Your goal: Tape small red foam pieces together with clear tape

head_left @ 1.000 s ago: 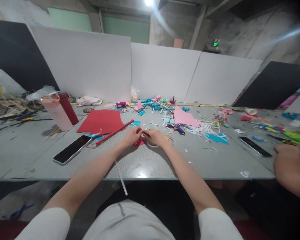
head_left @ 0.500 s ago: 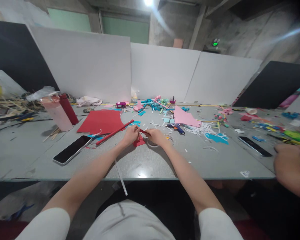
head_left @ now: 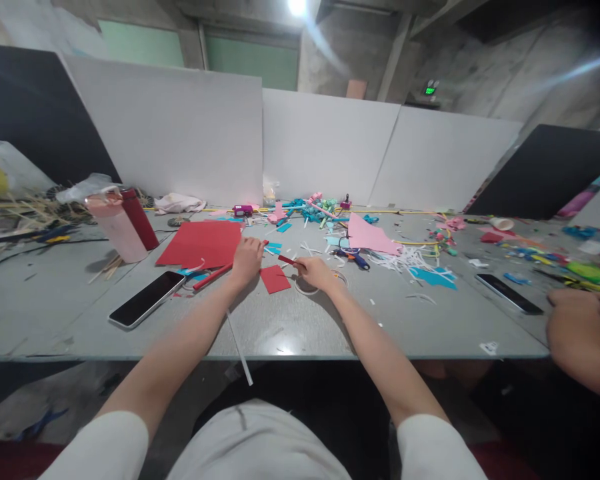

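- Head view: the left hand (head_left: pixel 247 256) lies curled on the long red paper roll (head_left: pixel 211 276), which slants across the grey table (head_left: pixel 290 327) beside the red paper sheet (head_left: pixel 200 243); whether it grips the roll I cannot tell
- The right hand (head_left: pixel 314 271) pinches a short red rolled strip (head_left: pixel 285 260) between its fingertips, the tip pointing left, just above the table
- A small red paper square (head_left: pixel 275 279) lies flat between the two hands, touching neither
- A white ring (head_left: pixel 306 289) sits under the right wrist
- A black phone (head_left: pixel 146 299) lies left of the roll; scissors (head_left: pixel 353 256) and white shreds (head_left: pixel 405 257) lie to the right
- Another person's hand (head_left: pixel 580 337) rests at the far right edge
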Demonstrator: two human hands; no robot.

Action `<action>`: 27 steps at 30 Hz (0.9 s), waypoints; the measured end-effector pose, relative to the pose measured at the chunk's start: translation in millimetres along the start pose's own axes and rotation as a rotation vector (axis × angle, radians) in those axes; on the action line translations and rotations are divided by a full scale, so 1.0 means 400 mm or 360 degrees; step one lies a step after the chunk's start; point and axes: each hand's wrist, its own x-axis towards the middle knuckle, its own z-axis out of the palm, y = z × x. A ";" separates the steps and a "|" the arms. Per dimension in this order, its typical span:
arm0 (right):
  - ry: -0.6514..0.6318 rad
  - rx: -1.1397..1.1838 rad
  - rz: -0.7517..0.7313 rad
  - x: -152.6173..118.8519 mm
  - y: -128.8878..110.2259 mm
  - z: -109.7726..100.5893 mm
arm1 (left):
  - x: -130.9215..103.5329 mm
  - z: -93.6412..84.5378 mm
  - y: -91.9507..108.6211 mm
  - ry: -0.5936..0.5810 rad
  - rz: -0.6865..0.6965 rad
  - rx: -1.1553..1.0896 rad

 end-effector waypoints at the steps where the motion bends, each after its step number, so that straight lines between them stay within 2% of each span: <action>1: 0.0001 -0.0005 0.0009 0.000 0.005 0.000 | 0.004 -0.010 -0.022 0.0071 -0.0013 0.0153; 3: 0.0003 -0.0002 0.0017 0.002 0.012 0.000 | 0.005 -0.021 -0.062 0.0141 -0.0175 0.0405; 7: 0.0046 0.0058 0.0013 0.005 0.016 0.008 | -0.007 -0.010 -0.106 -0.0053 -0.0409 0.0589; 10: 0.0141 0.0149 -0.0048 0.007 0.024 0.022 | -0.010 0.003 -0.112 -0.0185 -0.0387 0.0578; 12: 0.0229 0.0191 -0.0090 0.010 0.034 0.033 | -0.008 0.006 -0.110 -0.0201 -0.0320 0.0583; 16: 0.0404 0.0181 -0.0072 0.017 0.058 0.047 | -0.003 0.003 -0.084 -0.0126 -0.0176 0.0519; 20: 0.0580 0.0192 0.0055 0.023 0.066 0.049 | -0.004 -0.004 -0.027 -0.0017 -0.0043 0.0339; 27: 0.0902 0.0247 0.0178 0.019 0.058 0.039 | -0.022 -0.020 0.065 -0.0078 0.0091 0.0222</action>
